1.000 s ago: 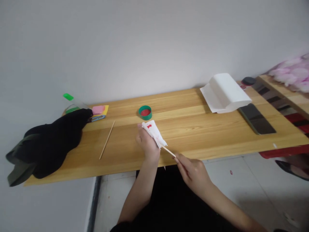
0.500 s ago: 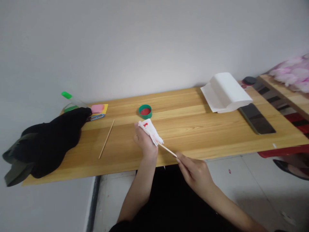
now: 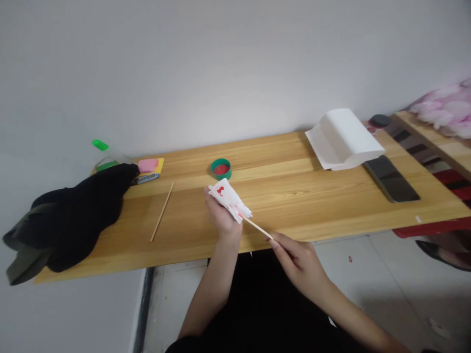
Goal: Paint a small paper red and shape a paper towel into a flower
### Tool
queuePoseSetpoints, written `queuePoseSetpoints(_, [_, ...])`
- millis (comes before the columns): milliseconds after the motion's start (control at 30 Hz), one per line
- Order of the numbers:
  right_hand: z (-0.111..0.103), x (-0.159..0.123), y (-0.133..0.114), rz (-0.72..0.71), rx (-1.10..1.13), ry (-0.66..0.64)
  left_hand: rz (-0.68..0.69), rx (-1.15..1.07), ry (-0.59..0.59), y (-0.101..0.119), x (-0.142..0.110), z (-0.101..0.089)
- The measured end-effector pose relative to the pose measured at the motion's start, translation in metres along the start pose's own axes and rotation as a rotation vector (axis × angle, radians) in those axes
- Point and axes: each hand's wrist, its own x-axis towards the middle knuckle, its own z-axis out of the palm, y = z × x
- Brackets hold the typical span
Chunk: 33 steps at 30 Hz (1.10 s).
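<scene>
My left hand (image 3: 222, 215) holds a folded white tissue (image 3: 228, 197) with red marks on it, above the front part of the table. A thin wooden stick (image 3: 257, 228) is pinched in my right hand (image 3: 300, 260). The stick's far end, tinted reddish, touches the near end of the tissue. Just beyond the tissue stands a round green lid (image 3: 221, 163) with red stuff inside. A second wooden stick (image 3: 162, 212) lies on the table to the left of my left hand.
A black cloth item (image 3: 84, 211) covers the table's left end, beside pink sticky notes (image 3: 148, 165) and blue-handled snips (image 3: 147, 178). On the right are a stack of paper towels (image 3: 346, 139), a phone (image 3: 392, 179) and a dark-lidded jar (image 3: 379, 122). A wall rises behind the table (image 3: 272, 157).
The tissue is turned slightly flatter toward me, showing more of its red mark. The stick's reddish tip now shows at the tissue's near edge. Both hands have barely shifted.
</scene>
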Motion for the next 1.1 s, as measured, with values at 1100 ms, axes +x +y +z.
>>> queuePoseSetpoints(1100, [-0.009,-0.003,-0.003,-0.264,-0.193,0.308,0.032,-0.184,-0.061,0.003,-0.011,0.002])
